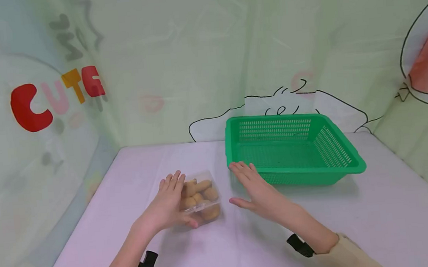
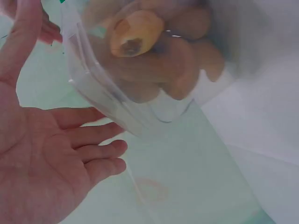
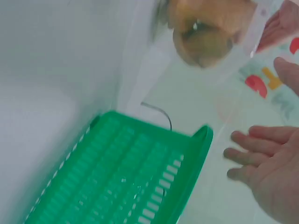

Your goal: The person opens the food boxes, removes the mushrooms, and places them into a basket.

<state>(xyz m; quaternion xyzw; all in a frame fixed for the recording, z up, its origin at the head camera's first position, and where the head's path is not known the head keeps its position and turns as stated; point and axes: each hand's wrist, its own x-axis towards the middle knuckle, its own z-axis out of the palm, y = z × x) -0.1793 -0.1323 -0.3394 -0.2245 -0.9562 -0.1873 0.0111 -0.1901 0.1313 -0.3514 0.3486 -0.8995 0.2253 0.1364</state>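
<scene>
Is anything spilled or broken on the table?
Nothing stands out. The clear plastic box of brown potato-like lumps sits upright on the pale table with nothing spilled, the left hand against it. The green plastic basket sits level and looks whole.

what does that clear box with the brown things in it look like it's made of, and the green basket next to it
The clear box looks like thin, glossy transparent plastic: the brown pieces inside show through its walls, and its rim catches highlights. The green basket looks like moulded rigid plastic with a smooth, slightly shiny finish; its walls and floor are pierced by even rows of slots. The brown pieces look matte, perhaps baked goods, but that stays uncertain.
</scene>
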